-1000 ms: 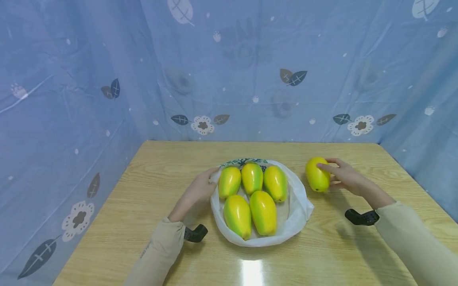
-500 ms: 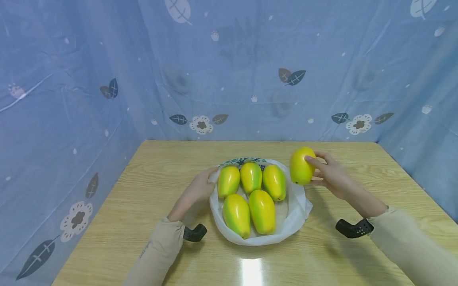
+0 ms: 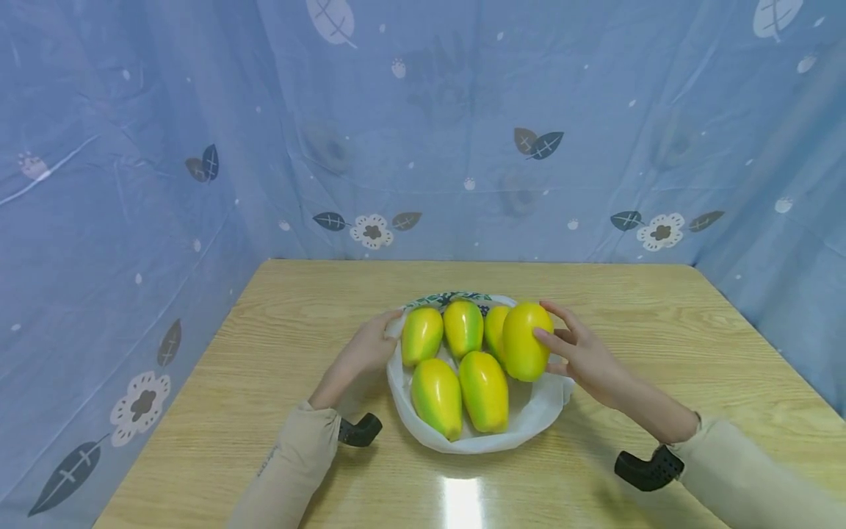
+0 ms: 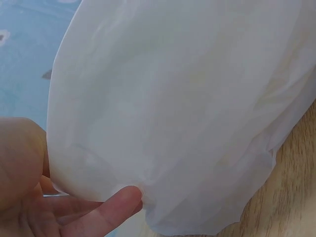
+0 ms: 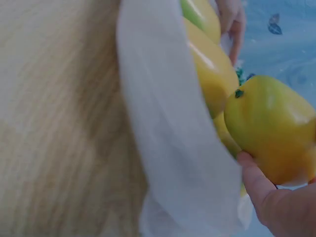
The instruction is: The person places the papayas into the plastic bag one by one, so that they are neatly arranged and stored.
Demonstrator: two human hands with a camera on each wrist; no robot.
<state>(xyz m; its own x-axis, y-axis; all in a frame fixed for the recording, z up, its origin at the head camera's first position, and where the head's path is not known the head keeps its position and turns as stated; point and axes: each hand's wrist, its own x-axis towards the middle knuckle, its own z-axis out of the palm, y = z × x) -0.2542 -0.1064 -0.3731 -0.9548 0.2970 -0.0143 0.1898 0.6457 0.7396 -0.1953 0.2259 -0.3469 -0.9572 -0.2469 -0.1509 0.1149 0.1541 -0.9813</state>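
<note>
A white plastic bag [image 3: 423,438], its rim spread wide, holds several yellow-green mangoes [image 3: 485,393]. My right hand [image 3: 584,360] grips another mango [image 3: 526,342] between thumb and fingers, over the bag's right side. In the head view that mango partly covers one in the bag. The right wrist view has the held mango [image 5: 271,126] near the white bag wall [image 5: 173,128], with a fingertip against its lower side. At the left rim, my left hand [image 3: 363,354] holds the bag by its edge. The left wrist view brings out a fingertip [image 4: 129,196] against the white film [image 4: 163,123].
The bag stands on a light wooden table [image 3: 277,316]. A blue curtain [image 3: 449,95] with leaf and flower prints hangs behind the table and along its sides. Black curved devices [image 3: 649,469] sit at both wrists, below beige sleeves. A bright reflection lies near the front.
My right hand has carried its mango leftward from the table on the right, up past the rim and then lower over the bag. The left hand has stayed at the left rim.
</note>
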